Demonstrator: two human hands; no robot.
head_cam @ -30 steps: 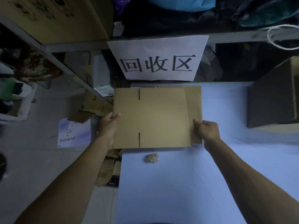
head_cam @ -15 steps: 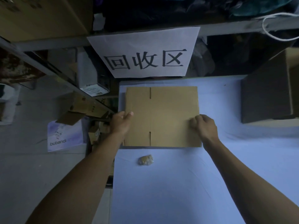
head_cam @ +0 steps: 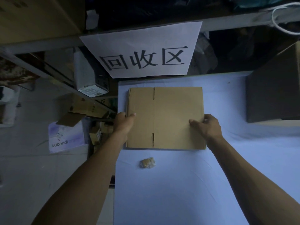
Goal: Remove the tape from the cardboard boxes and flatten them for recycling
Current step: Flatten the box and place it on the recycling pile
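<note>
Cardboard box (head_cam: 165, 117) flat on table (head_cam: 178, 192) | left hand (head_cam: 124, 121) grips left edge | right hand (head_cam: 208, 125) grips right edge

Bare tabletop (head_cam: 186, 192) lies open below both hands, broken only by a small crumpled wad (head_cam: 147, 162) near the left forearm. A dark box (head_cam: 272, 95) blocks the right side; beyond the fingers, a hanging paper sign (head_cam: 142, 51) and shelf (head_cam: 227, 21) close the way.

A white paper sign (head_cam: 142, 51) hanging from the shelf edge at twelve o'clock bears three large black characters, 回收区. At nine o'clock, a pale purple package (head_cam: 66, 137) on the floor reads "bubandi". Labels on a white box (head_cam: 90, 90) under the shelf are too small to read.
</note>
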